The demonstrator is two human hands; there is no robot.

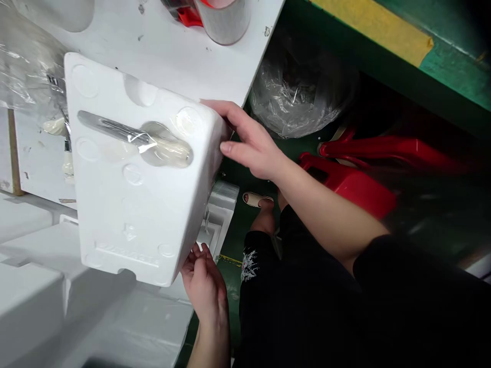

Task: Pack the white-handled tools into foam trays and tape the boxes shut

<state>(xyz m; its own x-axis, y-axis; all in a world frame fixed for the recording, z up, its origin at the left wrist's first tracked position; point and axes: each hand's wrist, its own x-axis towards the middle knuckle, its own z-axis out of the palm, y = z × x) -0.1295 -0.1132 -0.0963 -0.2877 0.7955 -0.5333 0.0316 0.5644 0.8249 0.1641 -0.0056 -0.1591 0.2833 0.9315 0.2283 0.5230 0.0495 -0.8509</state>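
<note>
So the person had a big white foam block [134, 204] propped up over the edge of the white desk [169, 61], face tilted up. There was a long slot in that face with a tool [172, 151] lying in it, clear plastic wrap and a pale handle, plus some raised lettering down at the near end.

The right hand [245, 140] was on the block's side by the upper corner, thumb and fingers spread wide apart, gripping it. The left hand [203, 278] was palm up under the lower corner, fingers half curled with the tips at the edge, can't tell if it really had a grip.

A see-through jar [226, 20] sat on the desk, more white foam pieces [30, 296] were below the block, and a clear plastic bag [303, 97] and red stools [353, 186] were off to the other side.
</note>
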